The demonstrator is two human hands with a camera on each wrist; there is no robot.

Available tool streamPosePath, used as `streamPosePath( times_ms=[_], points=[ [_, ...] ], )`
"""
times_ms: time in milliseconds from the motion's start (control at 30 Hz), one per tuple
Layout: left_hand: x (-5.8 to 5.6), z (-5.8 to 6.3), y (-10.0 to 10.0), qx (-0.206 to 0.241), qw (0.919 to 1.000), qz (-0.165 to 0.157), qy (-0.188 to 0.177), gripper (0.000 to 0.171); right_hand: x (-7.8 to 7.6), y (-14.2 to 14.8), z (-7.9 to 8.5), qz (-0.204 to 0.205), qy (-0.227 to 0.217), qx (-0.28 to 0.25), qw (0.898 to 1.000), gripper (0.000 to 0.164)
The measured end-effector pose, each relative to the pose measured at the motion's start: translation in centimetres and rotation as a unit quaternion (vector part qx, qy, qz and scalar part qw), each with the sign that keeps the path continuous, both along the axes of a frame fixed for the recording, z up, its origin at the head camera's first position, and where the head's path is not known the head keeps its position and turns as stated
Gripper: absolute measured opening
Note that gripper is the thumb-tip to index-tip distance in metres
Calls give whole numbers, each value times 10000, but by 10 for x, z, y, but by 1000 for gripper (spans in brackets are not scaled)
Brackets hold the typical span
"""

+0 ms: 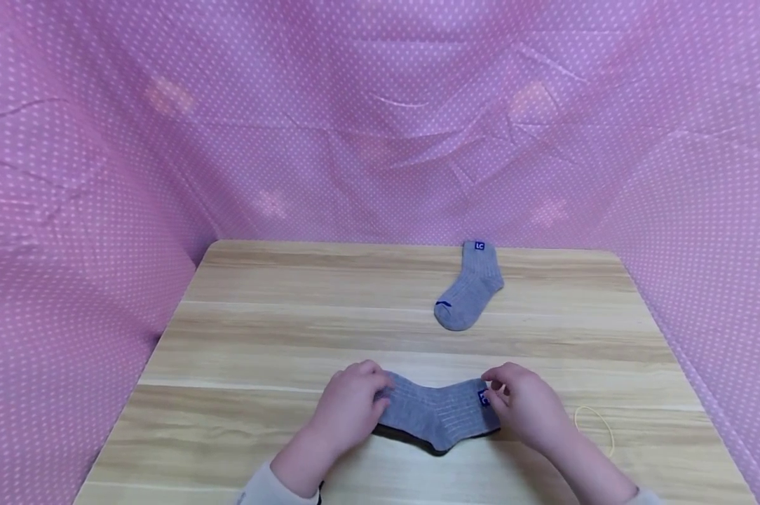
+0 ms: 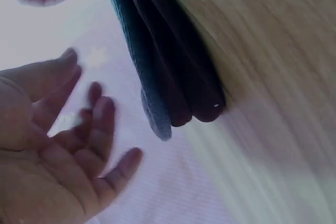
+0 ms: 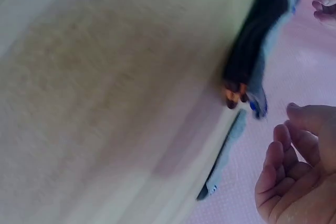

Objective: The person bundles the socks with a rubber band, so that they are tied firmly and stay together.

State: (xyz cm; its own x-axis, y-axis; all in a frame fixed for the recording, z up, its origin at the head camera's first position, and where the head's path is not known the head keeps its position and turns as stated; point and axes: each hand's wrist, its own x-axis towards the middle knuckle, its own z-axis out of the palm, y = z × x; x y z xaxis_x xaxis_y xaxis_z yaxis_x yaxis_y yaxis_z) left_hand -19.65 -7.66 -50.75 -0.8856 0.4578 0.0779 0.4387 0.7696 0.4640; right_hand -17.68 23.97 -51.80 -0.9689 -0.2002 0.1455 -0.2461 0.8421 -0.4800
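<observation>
A grey ribbed sock with a blue LC label at its cuff lies sideways near the table's front. Dark sock layers sit beneath it, seen edge-on in the left wrist view. My left hand is at the toe end, and my right hand is by the cuff. Both wrist views show the fingers loosely bent and apart from the stack, with nothing held. Farther back lies a second grey sock, its LC cuff toward the rear edge.
A thin yellow loop lies on the wooden table beside my right forearm. Pink dotted cloth hangs behind the table and along both sides.
</observation>
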Motion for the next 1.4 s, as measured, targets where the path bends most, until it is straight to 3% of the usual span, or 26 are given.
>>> streamPosePath(
  times_ms=[133, 433, 700, 900, 1133, 1400],
  points=[
    [1, -2, -1, -598, 9979, -86, -235, 21, 1, -2, -7, 313, -50, 567, 9979, 23],
    [0, -5, -7, -807, 9953, 36, -530, 17, 1, -2, -16, 470, 85, 902, 9948, 23],
    [-1, -11, -10, -1253, 9912, -218, -370, 13, 2, -5, -17, 849, 484, 999, 9902, 23],
    [-2, -14, -9, -1494, 9876, -296, -389, 14, 0, -12, -20, 996, 514, 1263, 9856, 23],
    [-2, -14, -10, -1405, 9885, -270, -491, 13, -3, -15, -19, 1159, 669, 1626, 9776, 18],
    [-6, -7, -9, -715, 9949, 17, -708, 6, -13, -9, -9, 832, 721, 947, 9894, 15]
  ],
)
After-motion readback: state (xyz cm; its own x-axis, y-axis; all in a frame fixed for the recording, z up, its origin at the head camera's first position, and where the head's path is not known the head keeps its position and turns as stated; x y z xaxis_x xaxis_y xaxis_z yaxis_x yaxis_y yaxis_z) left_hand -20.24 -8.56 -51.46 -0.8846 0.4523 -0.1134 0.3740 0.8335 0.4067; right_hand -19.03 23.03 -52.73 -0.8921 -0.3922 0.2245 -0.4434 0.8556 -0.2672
